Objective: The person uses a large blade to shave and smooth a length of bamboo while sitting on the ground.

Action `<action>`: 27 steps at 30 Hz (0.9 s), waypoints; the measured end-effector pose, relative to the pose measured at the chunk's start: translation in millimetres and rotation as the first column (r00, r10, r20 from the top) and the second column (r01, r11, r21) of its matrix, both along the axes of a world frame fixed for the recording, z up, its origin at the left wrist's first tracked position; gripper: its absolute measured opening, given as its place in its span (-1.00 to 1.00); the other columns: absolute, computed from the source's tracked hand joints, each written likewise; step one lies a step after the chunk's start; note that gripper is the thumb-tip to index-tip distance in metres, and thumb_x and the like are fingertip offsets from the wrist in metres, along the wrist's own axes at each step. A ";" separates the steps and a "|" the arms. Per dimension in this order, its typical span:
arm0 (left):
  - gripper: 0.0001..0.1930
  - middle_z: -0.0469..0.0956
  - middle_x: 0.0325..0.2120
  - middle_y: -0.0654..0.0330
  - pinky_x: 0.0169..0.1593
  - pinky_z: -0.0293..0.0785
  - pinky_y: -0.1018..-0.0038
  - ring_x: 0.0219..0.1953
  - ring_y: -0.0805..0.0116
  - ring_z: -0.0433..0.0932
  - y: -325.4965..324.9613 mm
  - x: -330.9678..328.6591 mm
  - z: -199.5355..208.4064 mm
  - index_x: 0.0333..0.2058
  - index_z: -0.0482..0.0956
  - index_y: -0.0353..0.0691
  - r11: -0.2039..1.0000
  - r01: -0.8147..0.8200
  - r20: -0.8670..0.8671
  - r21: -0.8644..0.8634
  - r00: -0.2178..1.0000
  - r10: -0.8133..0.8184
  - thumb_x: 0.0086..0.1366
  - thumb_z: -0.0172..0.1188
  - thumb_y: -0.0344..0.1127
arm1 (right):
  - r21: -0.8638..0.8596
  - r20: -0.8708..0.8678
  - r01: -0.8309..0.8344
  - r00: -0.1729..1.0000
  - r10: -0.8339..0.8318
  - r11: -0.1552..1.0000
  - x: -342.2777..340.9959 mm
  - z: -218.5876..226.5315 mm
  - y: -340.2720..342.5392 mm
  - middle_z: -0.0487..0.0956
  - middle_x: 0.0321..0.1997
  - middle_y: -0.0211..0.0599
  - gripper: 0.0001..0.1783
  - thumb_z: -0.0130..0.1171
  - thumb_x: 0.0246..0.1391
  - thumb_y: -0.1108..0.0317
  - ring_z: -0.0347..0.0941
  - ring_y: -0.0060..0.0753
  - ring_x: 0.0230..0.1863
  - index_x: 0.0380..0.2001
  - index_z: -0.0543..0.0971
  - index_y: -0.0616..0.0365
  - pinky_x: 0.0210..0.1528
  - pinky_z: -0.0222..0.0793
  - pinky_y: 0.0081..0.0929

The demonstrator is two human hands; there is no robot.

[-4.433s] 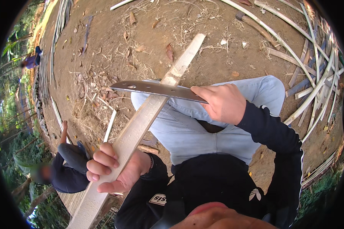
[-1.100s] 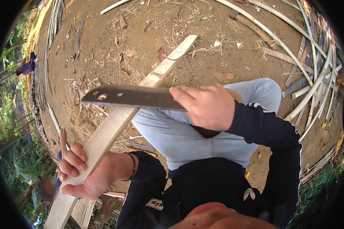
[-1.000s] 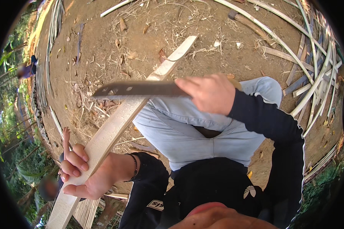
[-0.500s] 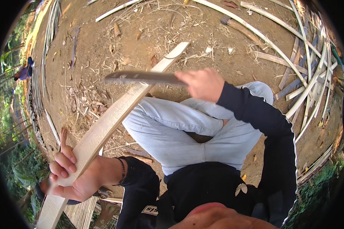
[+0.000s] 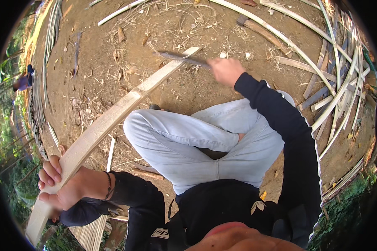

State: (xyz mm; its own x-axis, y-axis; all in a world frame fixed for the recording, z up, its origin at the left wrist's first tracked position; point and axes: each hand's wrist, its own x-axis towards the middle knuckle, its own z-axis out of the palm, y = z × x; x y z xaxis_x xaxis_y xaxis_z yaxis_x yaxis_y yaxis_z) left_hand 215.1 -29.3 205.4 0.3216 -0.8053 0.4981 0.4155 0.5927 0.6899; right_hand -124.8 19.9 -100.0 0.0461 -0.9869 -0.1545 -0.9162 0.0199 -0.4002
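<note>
A long pale bamboo strip (image 5: pixel 107 121) slants from the lower left to the upper middle, with a raised node partway along it. My left hand (image 5: pixel 67 184) is closed around its near part, fingers over one edge and thumb on the other. In my right hand (image 5: pixel 227 71) is the handle of a machete (image 5: pixel 184 57), mostly hidden by the fingers. Its dark blade, a little blurred, lies across the strip near the far end. A thin curled shaving (image 5: pixel 165 52) rises beside the blade.
My crossed legs (image 5: pixel 176 138) lie beside the strip. Many cut strips (image 5: pixel 343 83) are heaped at the right, and a dark-ended wood piece (image 5: pixel 266 35) lies ahead. Shavings litter the dirt. A person (image 5: pixel 25 79) is at the far left; dark clothing (image 5: pixel 86 213) shows behind my left arm.
The machete has moved outward along the strip from near the node to its far end. My left hand and the strip have shifted left and slightly down.
</note>
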 end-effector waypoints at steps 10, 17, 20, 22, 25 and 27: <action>-0.71 0.28 -0.63 0.34 -0.53 0.22 0.55 -0.66 0.50 0.27 -49.2 73.3 -57.1 -0.46 0.36 -0.08 1.000 0.019 0.007 0.014 1.000 -0.019 0.26 0.02 0.00 | 0.167 0.099 0.222 0.966 -0.241 0.960 -74.1 -60.1 -2.1 0.56 -0.46 -0.02 -0.56 0.01 0.17 0.01 0.57 -0.22 -0.45 -0.37 0.61 0.20 -0.39 0.46 -0.25; -0.64 0.30 -0.57 0.29 -0.44 0.36 0.48 -0.51 0.41 0.34 -55.9 96.6 -41.8 -0.38 0.40 -0.11 0.991 0.109 -0.236 -0.075 0.964 -0.124 0.27 -0.04 0.09 | 0.115 0.238 0.546 0.796 -0.557 0.830 -119.8 -63.4 20.7 0.49 -0.67 -0.08 -0.35 0.03 0.08 -0.22 0.49 -0.20 -0.52 -0.48 0.61 0.26 -0.36 0.33 -0.29; -0.62 0.30 -0.57 0.29 -0.39 0.39 0.45 -0.50 0.39 0.35 -50.0 92.8 -36.1 -0.36 0.41 -0.11 0.998 0.000 -0.375 -0.065 0.927 -0.024 0.25 -0.06 0.12 | 0.062 0.199 0.619 0.761 -0.617 0.783 -116.0 -57.9 26.7 0.54 -0.52 0.07 -0.36 -0.05 0.11 -0.21 0.50 0.01 -0.40 -0.45 0.61 0.24 -0.28 0.35 -0.18; -0.60 0.35 -0.57 0.26 -0.33 0.41 0.36 -0.48 0.34 0.39 -53.2 99.0 -40.4 -0.36 0.45 -0.11 0.998 -0.005 -0.461 -0.069 0.887 -0.027 0.23 -0.06 0.13 | 0.012 0.144 0.687 0.718 -0.681 0.726 -108.5 -49.9 28.1 0.56 -0.44 0.11 -0.39 -0.09 0.13 -0.17 0.52 0.14 -0.29 -0.42 0.63 0.21 -0.20 0.38 -0.12; -0.60 0.39 -0.57 0.23 -0.26 0.41 0.23 -0.44 0.29 0.42 -45.7 57.0 -56.7 -0.38 0.48 -0.11 0.997 0.022 -0.616 0.072 0.787 0.027 0.21 -0.06 0.13 | -0.082 0.068 0.717 0.697 -0.714 0.692 -97.3 -22.5 41.7 0.58 -0.37 0.08 -0.48 -0.08 0.16 -0.07 0.52 0.11 -0.22 -0.34 0.63 0.19 -0.14 0.40 -0.12; -0.59 0.40 -0.58 0.22 -0.23 0.40 0.17 -0.43 0.26 0.43 -53.9 39.6 -86.1 -0.38 0.51 -0.10 0.982 0.133 -0.713 0.130 0.701 0.000 0.20 -0.08 0.13 | -0.233 0.151 0.763 0.641 -0.752 0.603 -92.5 7.3 56.2 0.62 -0.32 0.02 -0.52 -0.04 0.18 -0.02 0.54 0.03 -0.18 -0.28 0.63 0.20 -0.15 0.41 -0.17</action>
